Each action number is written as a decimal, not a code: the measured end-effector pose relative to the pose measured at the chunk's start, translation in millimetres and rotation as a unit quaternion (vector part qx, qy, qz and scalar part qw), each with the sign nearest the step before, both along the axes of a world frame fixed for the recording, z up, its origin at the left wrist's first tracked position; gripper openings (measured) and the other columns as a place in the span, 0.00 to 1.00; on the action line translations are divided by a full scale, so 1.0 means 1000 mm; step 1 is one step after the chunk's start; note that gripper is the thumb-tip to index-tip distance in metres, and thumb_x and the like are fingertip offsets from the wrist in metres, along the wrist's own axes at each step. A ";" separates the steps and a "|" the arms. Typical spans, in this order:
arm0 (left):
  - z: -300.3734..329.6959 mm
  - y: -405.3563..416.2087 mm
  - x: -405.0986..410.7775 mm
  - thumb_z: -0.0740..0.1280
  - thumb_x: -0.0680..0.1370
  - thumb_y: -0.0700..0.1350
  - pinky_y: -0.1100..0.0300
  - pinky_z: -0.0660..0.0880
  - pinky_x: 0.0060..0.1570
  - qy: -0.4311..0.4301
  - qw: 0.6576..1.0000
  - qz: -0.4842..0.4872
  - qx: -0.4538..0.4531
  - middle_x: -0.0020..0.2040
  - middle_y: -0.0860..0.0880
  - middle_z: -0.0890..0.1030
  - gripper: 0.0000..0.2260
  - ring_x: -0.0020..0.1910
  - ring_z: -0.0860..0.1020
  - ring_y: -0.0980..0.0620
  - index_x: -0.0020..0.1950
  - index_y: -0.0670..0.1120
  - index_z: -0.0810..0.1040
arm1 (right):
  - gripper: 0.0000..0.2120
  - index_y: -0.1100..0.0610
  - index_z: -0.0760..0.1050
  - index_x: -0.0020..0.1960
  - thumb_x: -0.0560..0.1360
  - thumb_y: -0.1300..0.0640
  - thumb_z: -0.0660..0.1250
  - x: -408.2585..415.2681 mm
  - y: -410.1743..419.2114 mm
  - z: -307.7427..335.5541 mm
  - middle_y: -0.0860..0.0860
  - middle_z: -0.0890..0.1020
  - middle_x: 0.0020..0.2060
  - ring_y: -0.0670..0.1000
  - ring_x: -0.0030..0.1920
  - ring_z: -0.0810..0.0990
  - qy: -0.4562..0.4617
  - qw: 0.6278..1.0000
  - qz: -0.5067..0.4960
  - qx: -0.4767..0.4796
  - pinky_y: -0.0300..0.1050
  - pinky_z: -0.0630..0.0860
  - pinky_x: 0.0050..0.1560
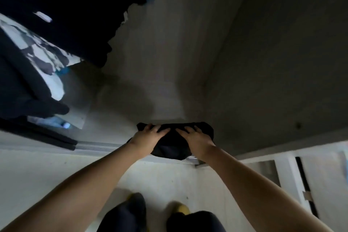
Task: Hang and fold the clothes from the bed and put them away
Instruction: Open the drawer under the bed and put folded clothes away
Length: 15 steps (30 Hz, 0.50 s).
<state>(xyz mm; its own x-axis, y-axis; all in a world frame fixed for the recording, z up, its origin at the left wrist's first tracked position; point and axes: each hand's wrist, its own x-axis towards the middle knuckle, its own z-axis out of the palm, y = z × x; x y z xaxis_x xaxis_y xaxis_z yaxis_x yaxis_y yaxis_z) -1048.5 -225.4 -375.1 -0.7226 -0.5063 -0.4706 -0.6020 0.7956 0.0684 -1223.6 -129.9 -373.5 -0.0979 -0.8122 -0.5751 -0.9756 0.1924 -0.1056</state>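
Observation:
A folded black garment (172, 149) sits at the front edge of the wardrobe floor (244, 100), partly hanging over the sliding-door track. My left hand (147, 138) holds its left side, fingers spread over the top. My right hand (196, 140) holds its right side the same way. Both thumbs are hidden beneath the fabric.
Dark clothes (71, 15) hang at the upper left, with a black-and-white printed garment (43, 58) below them. The metal door track (98, 146) runs along the wardrobe front. A white door frame (293, 175) stands at the right. My feet in yellow slippers (181, 209) are on the pale floor.

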 end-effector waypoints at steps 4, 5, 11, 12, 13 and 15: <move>-0.081 -0.059 -0.041 0.57 0.81 0.42 0.46 0.66 0.67 0.003 1.000 -0.014 0.022 0.77 0.47 0.55 0.29 0.74 0.56 0.40 0.78 0.57 0.48 | 0.28 0.42 0.48 0.78 0.82 0.57 0.53 -0.032 -0.050 -0.081 0.51 0.57 0.76 0.63 0.75 0.54 0.023 0.999 -0.030 -0.014 0.59 0.69 0.65; -0.097 -0.073 -0.052 0.57 0.81 0.42 0.45 0.65 0.68 0.009 1.000 -0.020 0.014 0.77 0.47 0.55 0.29 0.74 0.57 0.40 0.78 0.56 0.48 | 0.28 0.42 0.48 0.78 0.82 0.57 0.52 -0.041 -0.062 -0.095 0.51 0.57 0.76 0.63 0.75 0.54 0.032 0.999 -0.037 -0.021 0.60 0.70 0.65; -0.186 -0.144 -0.118 0.61 0.79 0.42 0.42 0.64 0.68 0.059 0.996 -0.027 -0.062 0.78 0.46 0.53 0.34 0.74 0.55 0.37 0.78 0.55 0.46 | 0.33 0.42 0.42 0.78 0.81 0.62 0.54 -0.102 -0.128 -0.183 0.52 0.53 0.77 0.63 0.76 0.52 0.101 0.987 -0.073 -0.097 0.58 0.71 0.63; -0.200 -0.150 -0.127 0.62 0.79 0.41 0.41 0.62 0.69 0.075 0.993 -0.025 -0.083 0.78 0.46 0.52 0.35 0.75 0.54 0.38 0.78 0.56 0.44 | 0.34 0.42 0.41 0.78 0.80 0.63 0.54 -0.110 -0.133 -0.197 0.52 0.52 0.77 0.63 0.76 0.51 0.116 0.983 -0.081 -0.113 0.58 0.69 0.64; -0.218 -0.154 -0.136 0.62 0.79 0.40 0.41 0.60 0.70 0.092 0.990 -0.019 -0.100 0.78 0.46 0.50 0.36 0.75 0.52 0.38 0.78 0.57 0.43 | 0.35 0.42 0.41 0.78 0.80 0.64 0.54 -0.117 -0.135 -0.215 0.52 0.52 0.78 0.62 0.76 0.50 0.131 0.978 -0.091 -0.135 0.58 0.68 0.66; -0.255 -0.156 -0.150 0.61 0.78 0.40 0.39 0.56 0.71 0.119 0.987 -0.010 -0.109 0.79 0.48 0.47 0.38 0.76 0.48 0.39 0.78 0.58 0.40 | 0.35 0.42 0.42 0.78 0.80 0.64 0.54 -0.130 -0.135 -0.251 0.52 0.51 0.78 0.63 0.76 0.48 0.149 0.967 -0.106 -0.175 0.60 0.63 0.69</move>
